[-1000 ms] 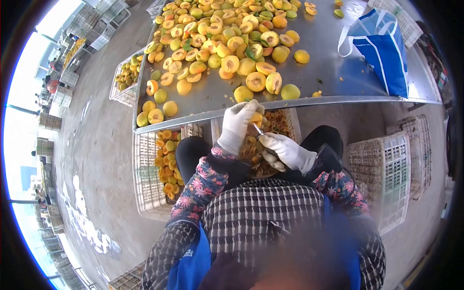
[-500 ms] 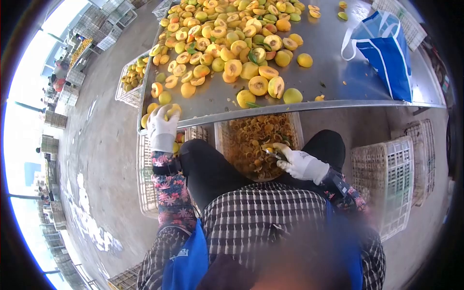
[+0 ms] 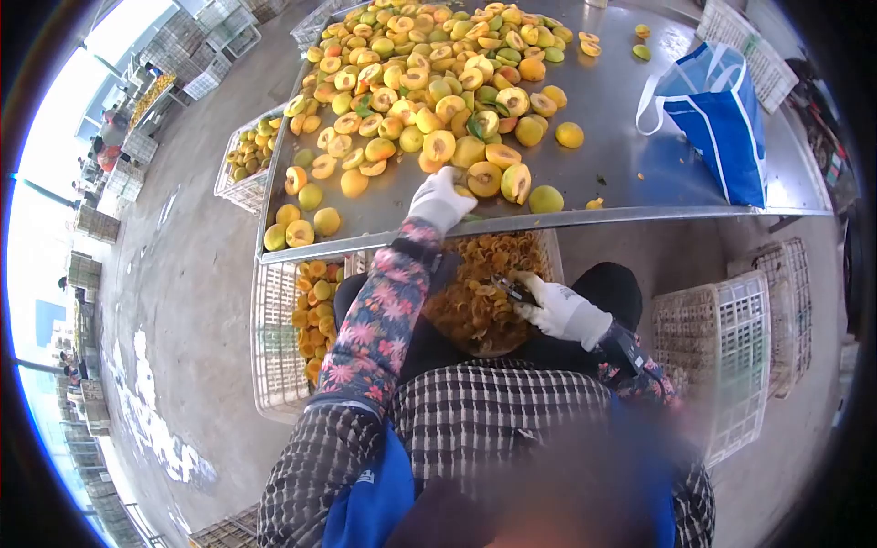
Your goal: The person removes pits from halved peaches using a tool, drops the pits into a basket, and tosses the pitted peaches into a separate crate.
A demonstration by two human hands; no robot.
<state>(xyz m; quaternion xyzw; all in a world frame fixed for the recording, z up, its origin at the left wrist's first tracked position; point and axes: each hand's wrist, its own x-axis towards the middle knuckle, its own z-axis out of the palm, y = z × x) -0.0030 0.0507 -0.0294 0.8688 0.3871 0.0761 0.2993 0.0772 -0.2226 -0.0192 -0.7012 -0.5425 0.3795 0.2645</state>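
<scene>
My left hand (image 3: 440,201), in a white glove, reaches over the front edge of the steel table (image 3: 621,173). Its fingers are closed around a yellow peach (image 3: 465,191), mostly hidden by the glove. Beside it lie cut peach halves (image 3: 484,179) and a whole greenish peach (image 3: 546,199). My right hand (image 3: 555,306), also gloved, is closed on a small metal hand tool (image 3: 513,289), whose exact kind I cannot make out. It is above a crate of brownish-orange scraps (image 3: 493,251) between my knees.
Many halved peaches (image 3: 402,82) are heaped on the table. A blue and white bag (image 3: 717,128) stands at its right. Below left is a crate holding peach pieces (image 3: 315,310); another fruit-filled crate (image 3: 253,151) stands beside the table. White crates (image 3: 717,356) stand on the right.
My left hand has moved right from the table's left corner, leaving peaches there, to the front of the heap. My right hand stays over the scraps with the tool.
</scene>
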